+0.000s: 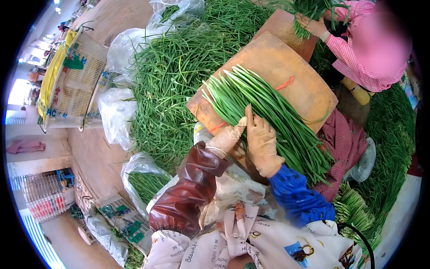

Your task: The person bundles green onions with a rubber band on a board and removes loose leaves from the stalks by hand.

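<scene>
Both of my hands wear pale, stained gloves. My left hand (228,138), below a shiny dark red sleeve cover, is closed around the lower part of a bunch of green garlic chives (225,99), its thumb upright beside the stems. My right hand (262,143), with a blue sleeve cover, lies against the same bunch and a larger pile of chives (275,114); whether its fingers grip is partly hidden. The pale stem ends point to the upper left over a worn brown board (285,67). A red tie (285,83) rests on the board, and another (217,127) is by my left hand.
Loose chives (174,84) are heaped left of the board, edged by clear plastic bags (117,117). A co-worker in a pink checked top (352,57) holds greens at the upper right. Bundled chives (354,205) lie at lower right; plastic crates (77,80) stand at left.
</scene>
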Demonstrator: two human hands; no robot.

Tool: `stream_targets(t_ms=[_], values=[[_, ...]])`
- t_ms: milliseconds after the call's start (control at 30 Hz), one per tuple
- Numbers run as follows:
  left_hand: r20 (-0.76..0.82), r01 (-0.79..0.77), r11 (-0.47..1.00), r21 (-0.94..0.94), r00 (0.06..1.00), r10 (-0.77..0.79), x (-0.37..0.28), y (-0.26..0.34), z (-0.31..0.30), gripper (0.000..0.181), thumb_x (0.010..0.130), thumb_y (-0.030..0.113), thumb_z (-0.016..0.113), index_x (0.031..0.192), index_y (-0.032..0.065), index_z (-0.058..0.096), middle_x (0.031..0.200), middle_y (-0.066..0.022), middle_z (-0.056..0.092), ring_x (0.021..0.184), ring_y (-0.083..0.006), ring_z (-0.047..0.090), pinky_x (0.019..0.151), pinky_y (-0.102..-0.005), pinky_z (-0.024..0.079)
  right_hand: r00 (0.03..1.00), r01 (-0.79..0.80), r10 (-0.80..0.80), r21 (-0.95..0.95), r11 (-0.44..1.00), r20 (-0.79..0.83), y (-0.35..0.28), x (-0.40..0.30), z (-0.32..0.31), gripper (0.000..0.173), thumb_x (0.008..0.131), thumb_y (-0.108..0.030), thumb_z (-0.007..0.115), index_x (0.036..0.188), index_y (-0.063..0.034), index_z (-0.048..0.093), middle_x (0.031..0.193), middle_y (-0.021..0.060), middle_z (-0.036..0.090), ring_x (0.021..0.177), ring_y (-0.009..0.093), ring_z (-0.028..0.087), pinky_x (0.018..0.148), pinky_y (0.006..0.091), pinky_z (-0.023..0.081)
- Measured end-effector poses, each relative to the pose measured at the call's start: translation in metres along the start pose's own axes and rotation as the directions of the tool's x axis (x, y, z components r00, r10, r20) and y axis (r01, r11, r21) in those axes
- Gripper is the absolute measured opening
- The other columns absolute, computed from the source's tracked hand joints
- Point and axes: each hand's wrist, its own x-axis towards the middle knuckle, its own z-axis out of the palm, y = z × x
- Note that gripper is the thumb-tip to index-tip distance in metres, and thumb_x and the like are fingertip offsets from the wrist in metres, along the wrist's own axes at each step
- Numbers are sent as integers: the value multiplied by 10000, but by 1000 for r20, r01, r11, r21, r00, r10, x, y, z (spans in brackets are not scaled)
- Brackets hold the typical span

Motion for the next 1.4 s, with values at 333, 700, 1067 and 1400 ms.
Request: stream_targets(t_ms=[333, 700, 1067, 1400], values=[[8, -21, 799, 600, 1000, 20, -22, 47, -22, 512, 790, 536, 555, 1029, 84, 574, 828, -68, 639, 604, -249, 603, 578, -332, 503, 969, -178, 123, 264, 948, 212, 22, 12, -3, 1100, 549, -507, 740, 1403, -126, 160, 1444, 218, 63, 1324, 428, 8, 1025, 568, 91], [-191, -119, 404, 907, 739, 646, 44, 67, -52, 306, 731, 280, 640, 979, 99, 645, 1014, -125, 581, 1014, -279, 501, 957, -391, 316, 966, -176, 145, 133, 975, 214, 13, 9, 11, 1107, 551, -635, 654, 1413, -156, 151, 1454, 213, 34, 1322, 438, -4, 1023, 561, 38], [-251, 29, 399, 916, 818, 517, 48, 88, -34, 219, 723, 316, 616, 842, 152, 697, 966, -100, 576, 1004, -289, 507, 1023, -556, 133, 977, -153, 125, 159, 975, 172, 14, 9, 16, 1096, 546, -591, 681, 1404, -130, 177, 1451, 214, 36, 1316, 443, 8, 1008, 567, 117], [-621, -707, 705, 61, 526, 581, 60, 85, -105, 146, 797, 121, 610, 929, 60, 627, 898, -48, 618, 804, -153, 554, 717, -273, 441, 980, -153, 122, 195, 969, 160, 18, 7, 19, 1100, 549, -573, 689, 1409, -134, 162, 1456, 212, 10, 1320, 440, -30, 1017, 572, 32]])
